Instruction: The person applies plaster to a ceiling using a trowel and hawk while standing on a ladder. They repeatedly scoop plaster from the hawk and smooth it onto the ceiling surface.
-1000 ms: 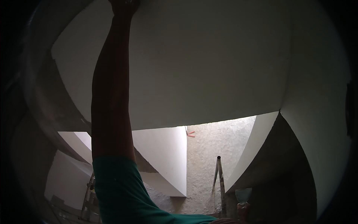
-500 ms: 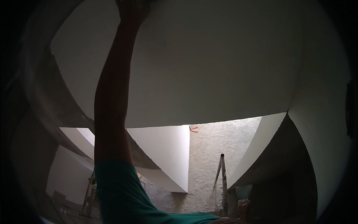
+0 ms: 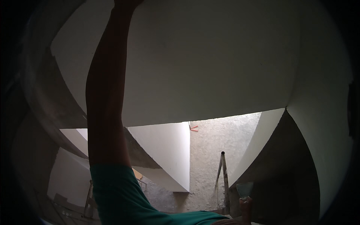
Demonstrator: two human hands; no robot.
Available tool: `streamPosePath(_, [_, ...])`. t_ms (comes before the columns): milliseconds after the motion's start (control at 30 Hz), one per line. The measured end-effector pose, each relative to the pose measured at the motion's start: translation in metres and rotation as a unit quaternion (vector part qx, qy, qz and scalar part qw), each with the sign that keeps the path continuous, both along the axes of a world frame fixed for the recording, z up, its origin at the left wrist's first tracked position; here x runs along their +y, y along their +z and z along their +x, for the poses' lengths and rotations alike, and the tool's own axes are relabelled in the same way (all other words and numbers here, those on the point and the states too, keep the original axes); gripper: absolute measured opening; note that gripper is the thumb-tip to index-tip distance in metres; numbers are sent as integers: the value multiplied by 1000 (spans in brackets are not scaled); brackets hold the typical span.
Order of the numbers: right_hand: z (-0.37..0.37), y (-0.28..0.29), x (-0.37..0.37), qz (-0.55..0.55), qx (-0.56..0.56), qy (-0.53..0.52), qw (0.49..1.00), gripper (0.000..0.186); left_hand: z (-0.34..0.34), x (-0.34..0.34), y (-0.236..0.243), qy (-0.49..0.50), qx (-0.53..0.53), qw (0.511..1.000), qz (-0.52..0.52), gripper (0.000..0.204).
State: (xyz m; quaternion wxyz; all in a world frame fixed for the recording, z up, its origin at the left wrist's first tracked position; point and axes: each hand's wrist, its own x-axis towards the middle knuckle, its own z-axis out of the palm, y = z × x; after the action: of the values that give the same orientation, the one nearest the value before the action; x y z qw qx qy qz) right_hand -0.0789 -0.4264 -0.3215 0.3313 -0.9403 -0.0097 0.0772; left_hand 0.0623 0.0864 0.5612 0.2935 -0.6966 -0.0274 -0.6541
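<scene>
My left arm, in a green sleeve, stretches up across a broad pale plastered surface. Only the wrist end of my left hand shows at the top edge. Its fingers are cut off and dark, so what they hold or touch is hidden. Low on the right, my right hand is closed on the handle of a putty knife. The wide, pale blade of the putty knife points upward, apart from the large surface.
Metal poles, joined at the top like a ladder frame, stand left of my right hand. Red wires stick out by a rough grey wall. White wall panels and another frame are at lower left.
My left arm has shifted slightly left and up, and its hand has mostly left the picture. My right hand with the putty knife has hardly moved.
</scene>
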Motion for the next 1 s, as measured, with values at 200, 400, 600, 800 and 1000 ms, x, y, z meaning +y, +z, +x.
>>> streamPosePath(200, [-35,-102,-49,-113,-210,-137,961,45,27,-23,-48,-35,76,994,-71,63])
streamPosePath(400, [-32,81,6,47,-7,-117,992,36,8,-12,-187,60,89,994,20,75])
streamPosePath(600, [-30,33,-22,38,-78,-77,993,28,-45,-35,-304,37,228,972,-50,78])
streamPosePath(800, [-31,-74,-43,-5,-292,-104,951,28,-37,-54,-200,-6,97,995,2,74])
streamPosePath(1000, [-46,-114,-95,-246,-389,84,884,28,32,-92,-59,-7,25,999,-32,61])
